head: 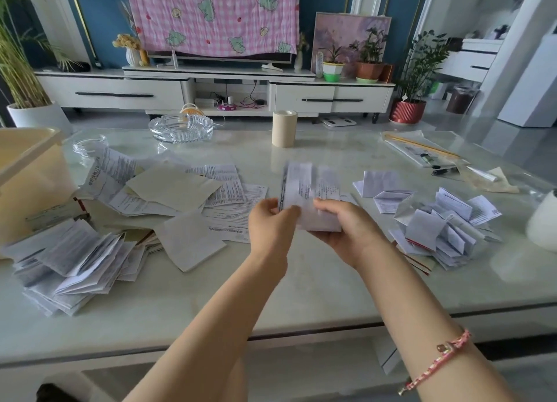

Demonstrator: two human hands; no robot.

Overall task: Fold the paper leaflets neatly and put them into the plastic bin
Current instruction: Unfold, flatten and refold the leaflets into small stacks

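Head view: above the middle of the counter point(301, 284), both hands hold up a printed leaflet point(306, 187), which is blurred. The left grip point(272, 222) pinches its near left edge. The right grip point(346, 228) is clamped under and round its near right side. The cream plastic bin point(30, 178) stands at the left edge. Flat sheets point(174, 187) lie left of centre. Folded piles sit near left point(72, 266) and right point(443, 226).

Glossy, pale, marble-look tabletop point(301, 296), smooth and reflective, across the lower frame. At centre, a leaflet point(310, 190) of thin, matt, printed white paper. At the left edge, a plastic bin point(30, 190), cream and smooth. Upper centre, a clear ribbed glass ashtray point(180, 127). Along the top, a crinkled pink checked cloth point(211, 15).
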